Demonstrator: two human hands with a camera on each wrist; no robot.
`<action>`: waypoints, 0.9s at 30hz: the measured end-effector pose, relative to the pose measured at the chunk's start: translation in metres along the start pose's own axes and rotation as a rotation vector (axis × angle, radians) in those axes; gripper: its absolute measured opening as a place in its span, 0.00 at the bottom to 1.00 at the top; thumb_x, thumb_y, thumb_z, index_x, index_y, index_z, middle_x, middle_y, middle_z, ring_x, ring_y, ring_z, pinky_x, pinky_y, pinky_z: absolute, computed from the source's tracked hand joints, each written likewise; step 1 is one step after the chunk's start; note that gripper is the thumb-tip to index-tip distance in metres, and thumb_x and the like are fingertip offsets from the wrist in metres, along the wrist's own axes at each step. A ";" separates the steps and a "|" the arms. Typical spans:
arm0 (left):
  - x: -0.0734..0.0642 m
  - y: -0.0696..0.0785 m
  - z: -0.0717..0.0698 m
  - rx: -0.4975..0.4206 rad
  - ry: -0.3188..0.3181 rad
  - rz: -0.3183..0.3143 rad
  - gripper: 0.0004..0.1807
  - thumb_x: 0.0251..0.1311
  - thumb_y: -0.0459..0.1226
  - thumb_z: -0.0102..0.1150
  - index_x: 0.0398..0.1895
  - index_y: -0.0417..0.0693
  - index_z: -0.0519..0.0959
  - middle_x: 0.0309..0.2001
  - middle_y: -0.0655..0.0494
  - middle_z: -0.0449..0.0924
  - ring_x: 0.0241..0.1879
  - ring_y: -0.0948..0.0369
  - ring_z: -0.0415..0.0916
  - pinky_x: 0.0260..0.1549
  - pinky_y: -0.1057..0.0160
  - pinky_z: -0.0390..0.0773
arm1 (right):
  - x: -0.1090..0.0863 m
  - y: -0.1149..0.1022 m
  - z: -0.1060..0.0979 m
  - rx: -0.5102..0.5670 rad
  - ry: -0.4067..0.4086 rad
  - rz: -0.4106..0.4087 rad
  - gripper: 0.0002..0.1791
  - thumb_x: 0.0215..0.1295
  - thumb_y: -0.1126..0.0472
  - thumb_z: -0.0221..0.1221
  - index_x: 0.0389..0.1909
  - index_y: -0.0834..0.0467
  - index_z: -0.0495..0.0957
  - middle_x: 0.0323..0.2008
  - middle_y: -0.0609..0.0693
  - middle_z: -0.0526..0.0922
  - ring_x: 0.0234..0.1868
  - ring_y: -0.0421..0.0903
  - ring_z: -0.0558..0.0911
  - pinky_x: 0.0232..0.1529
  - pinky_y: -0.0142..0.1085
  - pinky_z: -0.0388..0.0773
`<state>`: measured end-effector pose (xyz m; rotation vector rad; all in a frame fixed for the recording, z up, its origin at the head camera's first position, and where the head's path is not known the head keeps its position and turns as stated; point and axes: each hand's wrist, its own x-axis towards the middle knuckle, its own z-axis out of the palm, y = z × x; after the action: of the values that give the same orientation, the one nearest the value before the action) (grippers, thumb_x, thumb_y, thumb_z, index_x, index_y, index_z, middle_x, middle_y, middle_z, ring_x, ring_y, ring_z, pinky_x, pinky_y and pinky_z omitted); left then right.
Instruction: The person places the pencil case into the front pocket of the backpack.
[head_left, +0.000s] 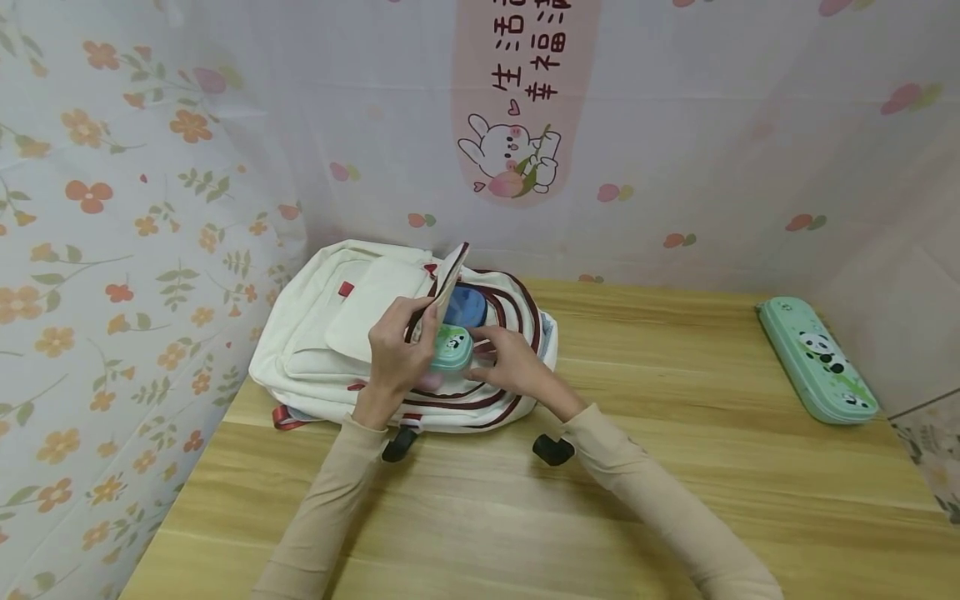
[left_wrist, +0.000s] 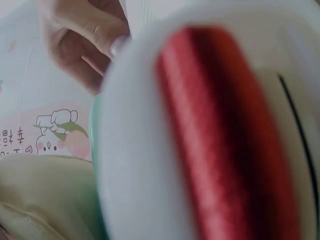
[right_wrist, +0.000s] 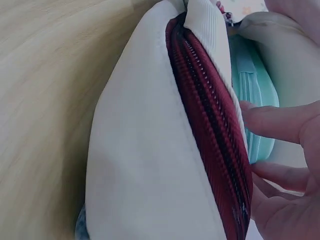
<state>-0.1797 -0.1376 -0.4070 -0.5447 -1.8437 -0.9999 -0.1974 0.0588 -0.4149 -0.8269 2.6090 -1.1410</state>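
A white backpack point(head_left: 300, 350) with dark red zips lies on its side on the table, its mouth facing right. My left hand point(head_left: 401, 346) grips the raised edge of the opening between thumb and fingers. Inside the mouth sits a mint-green pencil case point(head_left: 452, 348) with a panda print, only its end showing. My right hand point(head_left: 513, 362) is at that end, thumb and fingers apart; in the right wrist view its fingers point(right_wrist: 275, 120) reach between the case and the bag's zipped edge. A blue item point(head_left: 466, 307) lies in the bag beside the case.
A second mint-green panda pencil case point(head_left: 817, 358) lies at the table's right side. Black strap ends point(head_left: 553, 450) stick out in front of the bag. Floral cloth point(head_left: 90, 250) hangs at the left and behind the wooden table point(head_left: 637, 517).
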 end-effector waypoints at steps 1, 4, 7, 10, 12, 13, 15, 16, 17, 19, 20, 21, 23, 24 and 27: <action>0.000 0.000 0.000 0.002 0.000 0.003 0.07 0.61 0.26 0.61 0.40 0.33 0.85 0.32 0.42 0.85 0.32 0.51 0.83 0.34 0.55 0.83 | -0.002 0.001 -0.002 0.007 0.003 0.000 0.34 0.57 0.62 0.73 0.64 0.66 0.74 0.60 0.62 0.80 0.55 0.55 0.85 0.55 0.43 0.83; -0.001 -0.001 -0.001 0.006 -0.002 0.012 0.07 0.62 0.26 0.61 0.41 0.33 0.85 0.33 0.42 0.85 0.33 0.51 0.84 0.34 0.55 0.83 | -0.011 0.005 -0.009 0.022 0.025 -0.013 0.32 0.58 0.63 0.72 0.63 0.68 0.74 0.60 0.64 0.80 0.54 0.57 0.85 0.54 0.44 0.83; -0.001 -0.001 -0.001 0.000 -0.002 0.012 0.07 0.61 0.26 0.62 0.41 0.33 0.85 0.33 0.42 0.85 0.32 0.51 0.83 0.33 0.55 0.83 | -0.020 0.012 -0.022 0.012 0.078 -0.036 0.30 0.61 0.64 0.70 0.62 0.70 0.73 0.59 0.66 0.79 0.54 0.60 0.85 0.54 0.48 0.83; -0.001 0.000 -0.002 -0.003 -0.007 0.011 0.07 0.61 0.26 0.62 0.41 0.33 0.85 0.33 0.42 0.85 0.32 0.52 0.83 0.33 0.56 0.83 | -0.031 0.020 -0.038 0.004 0.131 -0.027 0.29 0.64 0.63 0.67 0.63 0.71 0.72 0.60 0.68 0.78 0.55 0.63 0.83 0.55 0.52 0.82; -0.001 0.000 -0.003 0.002 -0.013 0.010 0.07 0.62 0.27 0.62 0.40 0.33 0.85 0.33 0.42 0.85 0.31 0.52 0.83 0.33 0.57 0.82 | -0.038 0.027 -0.049 0.010 0.171 -0.003 0.29 0.65 0.64 0.66 0.64 0.71 0.72 0.61 0.68 0.77 0.57 0.64 0.81 0.58 0.54 0.80; -0.002 0.000 -0.003 0.004 -0.013 0.011 0.07 0.61 0.26 0.62 0.40 0.33 0.85 0.32 0.42 0.85 0.31 0.52 0.82 0.32 0.57 0.82 | -0.042 0.031 -0.055 0.007 0.190 0.009 0.29 0.66 0.63 0.65 0.64 0.71 0.71 0.61 0.68 0.77 0.58 0.65 0.81 0.59 0.54 0.79; -0.003 0.000 -0.004 0.004 -0.014 0.007 0.06 0.61 0.26 0.62 0.40 0.33 0.85 0.32 0.42 0.85 0.30 0.53 0.82 0.31 0.58 0.82 | -0.050 0.040 -0.067 -0.005 0.230 0.026 0.29 0.67 0.63 0.65 0.65 0.71 0.71 0.61 0.69 0.77 0.60 0.65 0.79 0.61 0.55 0.78; -0.003 0.000 -0.004 0.003 -0.016 0.006 0.06 0.61 0.26 0.62 0.40 0.33 0.85 0.32 0.42 0.84 0.30 0.53 0.81 0.31 0.58 0.81 | -0.054 0.045 -0.073 -0.005 0.249 0.037 0.29 0.67 0.63 0.65 0.65 0.72 0.70 0.61 0.69 0.76 0.61 0.66 0.78 0.62 0.56 0.77; -0.003 0.000 -0.004 0.002 -0.018 0.005 0.06 0.61 0.26 0.62 0.40 0.33 0.85 0.31 0.42 0.84 0.29 0.53 0.81 0.30 0.58 0.81 | -0.059 0.050 -0.079 -0.018 0.266 0.049 0.30 0.68 0.61 0.64 0.65 0.72 0.70 0.62 0.70 0.76 0.62 0.66 0.77 0.62 0.56 0.76; -0.004 0.001 -0.004 -0.005 -0.022 0.001 0.06 0.61 0.26 0.62 0.39 0.33 0.84 0.31 0.42 0.84 0.29 0.53 0.81 0.30 0.58 0.81 | -0.069 0.062 -0.090 -0.053 0.289 0.083 0.31 0.69 0.59 0.64 0.67 0.71 0.68 0.63 0.70 0.74 0.63 0.67 0.76 0.64 0.58 0.74; -0.004 0.001 -0.004 -0.010 -0.023 -0.003 0.06 0.61 0.26 0.62 0.39 0.33 0.84 0.31 0.43 0.84 0.30 0.53 0.81 0.31 0.57 0.81 | -0.075 0.067 -0.095 -0.066 0.297 0.103 0.32 0.70 0.58 0.63 0.67 0.71 0.67 0.64 0.70 0.73 0.64 0.67 0.75 0.64 0.58 0.73; -0.004 0.001 -0.004 -0.011 -0.027 -0.006 0.06 0.61 0.26 0.62 0.39 0.33 0.84 0.31 0.42 0.84 0.30 0.53 0.81 0.31 0.57 0.81 | -0.081 0.072 -0.101 -0.073 0.302 0.125 0.32 0.70 0.58 0.63 0.68 0.72 0.67 0.65 0.71 0.72 0.64 0.68 0.74 0.65 0.59 0.72; -0.004 0.002 -0.004 -0.018 -0.030 -0.013 0.06 0.61 0.26 0.62 0.39 0.33 0.84 0.31 0.43 0.84 0.30 0.52 0.81 0.32 0.56 0.81 | -0.093 0.081 -0.112 -0.086 0.310 0.167 0.33 0.71 0.56 0.61 0.69 0.71 0.66 0.66 0.71 0.70 0.65 0.69 0.72 0.66 0.61 0.70; -0.004 0.002 -0.004 -0.021 -0.031 -0.016 0.06 0.61 0.27 0.62 0.39 0.33 0.84 0.31 0.43 0.84 0.31 0.52 0.81 0.32 0.56 0.81 | -0.099 0.085 -0.118 -0.087 0.313 0.185 0.33 0.72 0.55 0.61 0.69 0.72 0.65 0.67 0.72 0.69 0.65 0.69 0.71 0.66 0.61 0.69; -0.004 0.003 -0.003 -0.022 -0.033 -0.023 0.06 0.61 0.27 0.62 0.39 0.33 0.84 0.32 0.42 0.84 0.31 0.51 0.81 0.33 0.55 0.82 | -0.113 0.096 -0.132 -0.088 0.327 0.221 0.35 0.73 0.54 0.60 0.69 0.73 0.64 0.68 0.74 0.68 0.66 0.72 0.70 0.66 0.63 0.68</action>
<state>-0.1740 -0.1387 -0.4089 -0.5579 -1.8740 -1.0333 -0.1920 0.2569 -0.3990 -0.3748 2.9395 -1.1911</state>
